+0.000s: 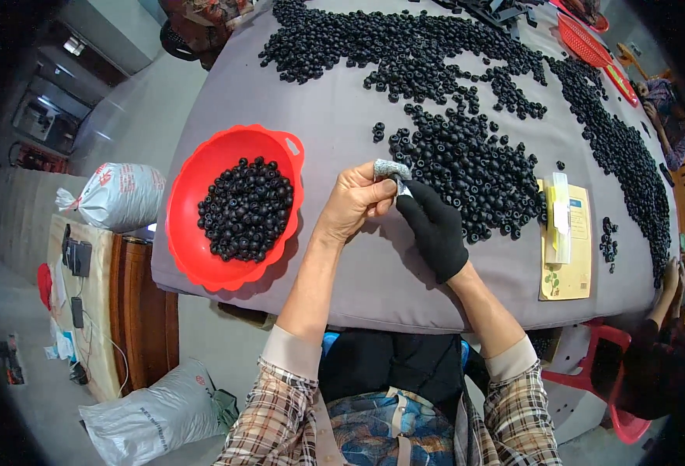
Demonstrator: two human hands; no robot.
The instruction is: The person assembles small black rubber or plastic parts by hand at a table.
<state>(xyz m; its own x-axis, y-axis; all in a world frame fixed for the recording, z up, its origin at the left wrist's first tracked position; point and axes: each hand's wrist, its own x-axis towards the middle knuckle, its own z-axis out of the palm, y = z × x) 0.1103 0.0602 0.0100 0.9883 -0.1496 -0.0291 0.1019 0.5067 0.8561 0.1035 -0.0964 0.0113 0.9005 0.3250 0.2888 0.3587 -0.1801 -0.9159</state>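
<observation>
My left hand (pixel 355 199) is bare, with a speckled grey wrap (pixel 390 168) around its index fingertip. Its thumb and index finger are pinched together. A black glove covers my right hand (pixel 435 225), whose fingertips meet those of the left. Between them shows a small whitish piece, too small to name; which hand grips it is hard to tell. Just beyond my hands lies a heap of small black ring-like parts (pixel 474 172) on the grey tablecloth (pixel 342 287). Left of my left arm stands a red scalloped plastic basin (pixel 183 225) holding many of the same parts (pixel 245 210).
More black parts (pixel 404 46) spread across the far side and right edge. A yellowish booklet (pixel 568 279) with a clear plastic case (pixel 558 225) lies at right. Red baskets (pixel 583 43) sit far right. Other people are at the table's edges. White sacks (pixel 128 194) stand at left.
</observation>
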